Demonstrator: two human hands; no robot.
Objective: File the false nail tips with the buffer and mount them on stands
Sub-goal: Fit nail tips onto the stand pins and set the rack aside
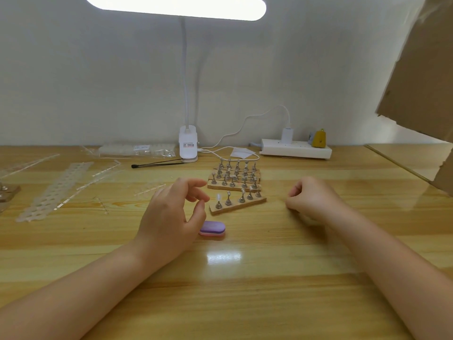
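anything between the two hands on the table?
Yes, head view: the front wooden strip of stands lies between left hand and right hand; one nail tip mounted.

Purple-pink buffer [212, 228] flat on table, one clear nail tip [218, 197] mounted on nearest stand strip [237, 203]

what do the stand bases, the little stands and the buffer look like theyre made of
Front stand base: looks like unfinished wood or cork, tan and matte with rough edges. Stands: apparently metal, grey with a shiny glint. Buffer: probably foam block, matte purple layer over pink, soft rounded corners.
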